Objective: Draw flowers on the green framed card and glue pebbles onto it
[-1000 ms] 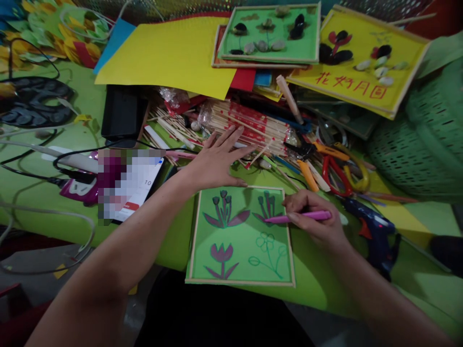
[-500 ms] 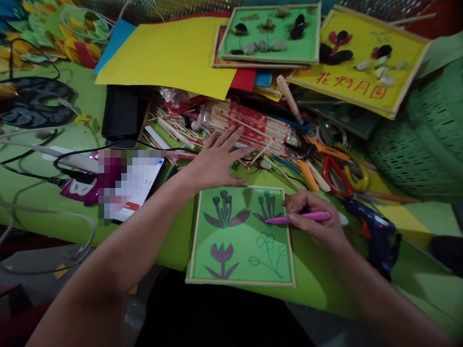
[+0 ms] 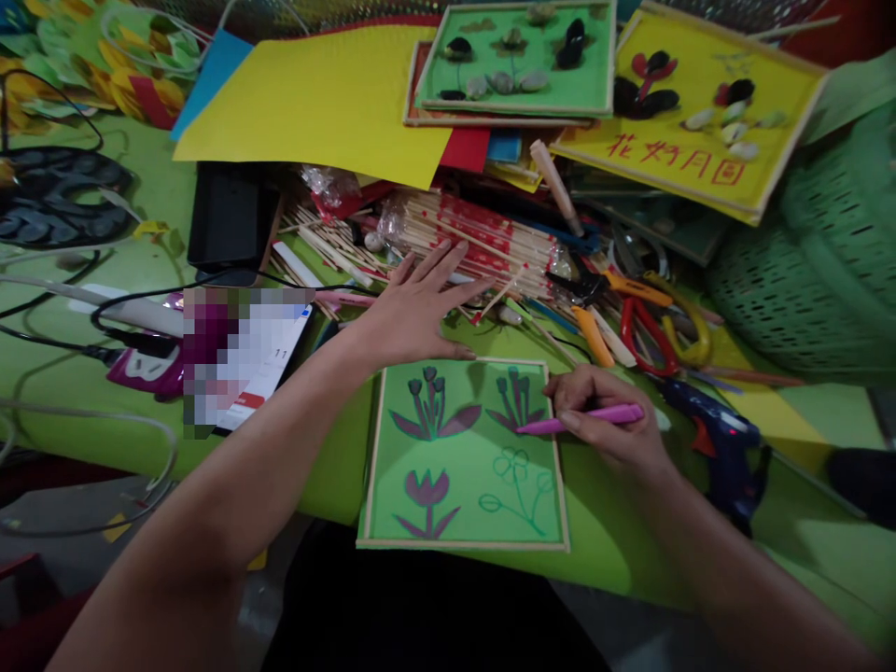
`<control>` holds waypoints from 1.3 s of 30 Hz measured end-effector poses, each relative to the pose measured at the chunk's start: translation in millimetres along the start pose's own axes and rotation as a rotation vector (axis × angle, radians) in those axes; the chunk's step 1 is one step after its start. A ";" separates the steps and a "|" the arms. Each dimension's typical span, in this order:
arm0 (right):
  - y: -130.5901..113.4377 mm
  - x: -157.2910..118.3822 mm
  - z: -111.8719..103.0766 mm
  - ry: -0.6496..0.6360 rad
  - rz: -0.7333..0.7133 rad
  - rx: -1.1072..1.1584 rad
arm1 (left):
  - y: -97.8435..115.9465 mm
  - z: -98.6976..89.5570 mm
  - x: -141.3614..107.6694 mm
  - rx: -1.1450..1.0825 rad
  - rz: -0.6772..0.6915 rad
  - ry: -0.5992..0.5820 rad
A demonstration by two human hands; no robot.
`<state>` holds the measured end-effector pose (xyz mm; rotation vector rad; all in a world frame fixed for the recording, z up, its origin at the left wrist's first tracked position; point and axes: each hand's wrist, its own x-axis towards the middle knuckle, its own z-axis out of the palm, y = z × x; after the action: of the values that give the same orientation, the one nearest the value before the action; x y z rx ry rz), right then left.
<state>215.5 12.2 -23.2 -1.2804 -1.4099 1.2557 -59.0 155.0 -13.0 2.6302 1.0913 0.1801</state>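
Observation:
A green card edged with thin wooden strips lies at the table's front edge. It carries three purple-filled flowers and, at its lower right, a flower in outline only. My right hand is closed around a pink marker, whose tip touches the base of the upper-right flower. My left hand lies with fingers spread just beyond the card's top edge, the thumb along that edge and the fingertips by a bundle of wooden sticks. It holds nothing.
Scissors, a glue gun and a green basket are at the right. A phone with cables lies left. Behind are yellow paper and framed pebble pictures. A black palette sits far left.
The whole view has shifted slightly. The marker stays in my right hand, its tip still at the upper-right flower's base. My left hand keeps its spread pose.

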 end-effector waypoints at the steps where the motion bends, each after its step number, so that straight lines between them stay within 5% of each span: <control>1: -0.2 -0.1 0.1 -0.002 -0.002 0.006 | -0.1 -0.1 -0.1 -0.001 0.000 -0.002; 39: -4.9 2.5 6.7 -0.038 -0.044 -0.026 | -1.3 1.7 0.2 0.012 0.019 0.001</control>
<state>207.8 13.8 -19.5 -1.2428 -1.4781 1.2414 -59.3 155.7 -15.0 2.6519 1.0719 0.1799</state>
